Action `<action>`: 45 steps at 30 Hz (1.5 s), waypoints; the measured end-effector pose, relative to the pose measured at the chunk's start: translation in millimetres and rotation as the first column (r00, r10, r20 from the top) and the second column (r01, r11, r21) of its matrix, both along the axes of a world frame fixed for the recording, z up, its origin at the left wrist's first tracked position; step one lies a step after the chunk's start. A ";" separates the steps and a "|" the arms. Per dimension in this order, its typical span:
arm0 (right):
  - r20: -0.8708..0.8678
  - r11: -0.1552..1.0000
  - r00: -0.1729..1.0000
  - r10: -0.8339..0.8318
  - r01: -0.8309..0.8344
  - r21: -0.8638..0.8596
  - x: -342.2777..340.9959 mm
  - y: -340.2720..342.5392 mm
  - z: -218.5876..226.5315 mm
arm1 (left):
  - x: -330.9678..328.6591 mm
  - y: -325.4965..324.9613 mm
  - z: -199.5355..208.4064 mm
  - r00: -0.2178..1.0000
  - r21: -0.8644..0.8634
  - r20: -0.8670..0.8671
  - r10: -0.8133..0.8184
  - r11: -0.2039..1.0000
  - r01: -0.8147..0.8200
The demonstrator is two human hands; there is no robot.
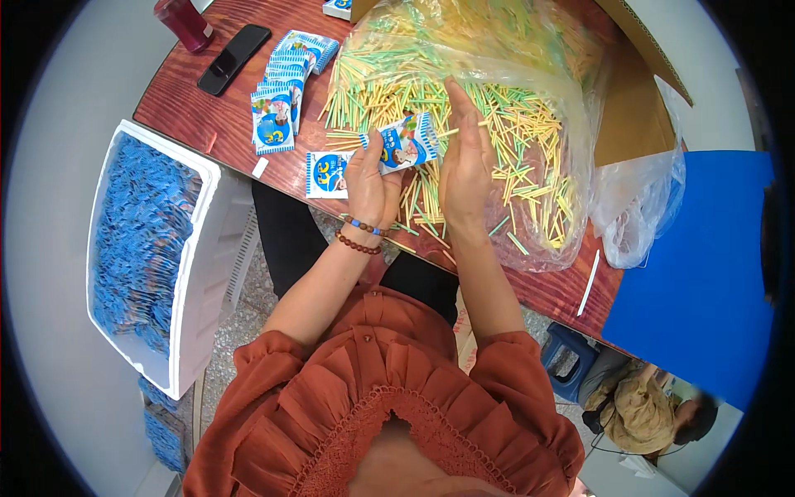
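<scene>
My left hand [371,178], with two beaded bracelets at the wrist, pinches a small blue-and-white packet [411,142] between thumb and fingers. Facing it, my right hand [465,170] is held upright on edge with its fingers straight and together, close to the packet's right end. A thin yellow stick shows at the right fingers; whether they grip it I cannot tell. Under and beside my left hand, another packet [325,176] lies on the table. Loose yellow and green sticks [397,95] spread beyond both hands, many of them inside a large clear plastic bag [542,253].
Stacked packets [275,116] lie at the left, near a black phone [234,60] and a red jar [186,25]. A white foam box [174,364] full of blue packets stands left of the table. At right are a cardboard box [633,116], a blue panel [696,265] and another person [642,414].
</scene>
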State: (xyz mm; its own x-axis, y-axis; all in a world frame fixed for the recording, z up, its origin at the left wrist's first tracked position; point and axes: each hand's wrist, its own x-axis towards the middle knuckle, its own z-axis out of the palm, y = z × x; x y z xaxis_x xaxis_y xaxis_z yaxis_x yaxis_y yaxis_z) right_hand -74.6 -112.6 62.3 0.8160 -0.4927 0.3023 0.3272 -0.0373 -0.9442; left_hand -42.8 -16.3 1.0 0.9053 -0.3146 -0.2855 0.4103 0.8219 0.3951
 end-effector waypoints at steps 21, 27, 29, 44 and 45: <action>-0.265 0.916 0.901 0.343 -0.383 -0.118 70.1 36.5 -16.0 | 39.2 102.0 -8.4 0.942 0.214 0.270 0.200 0.941 -0.261; -0.448 0.843 0.845 0.292 -0.448 -0.296 140.9 89.1 -55.0 | 57.3 144.2 -15.9 0.730 0.506 0.536 0.424 0.531 -0.679; -0.414 0.823 0.890 0.191 -0.375 -0.427 150.1 90.7 -66.7 | 62.5 144.1 -27.5 0.811 0.615 0.540 0.225 0.552 -0.563; -0.358 0.375 0.931 0.075 -0.359 -0.855 51.4 13.2 -60.8 | 63.1 147.6 -37.2 0.809 0.759 0.587 -0.025 0.363 -0.540; -0.331 0.430 0.937 0.111 -0.346 -0.834 50.7 9.3 -62.5 | 59.0 144.8 -31.1 0.812 0.762 0.583 -0.042 0.374 -0.528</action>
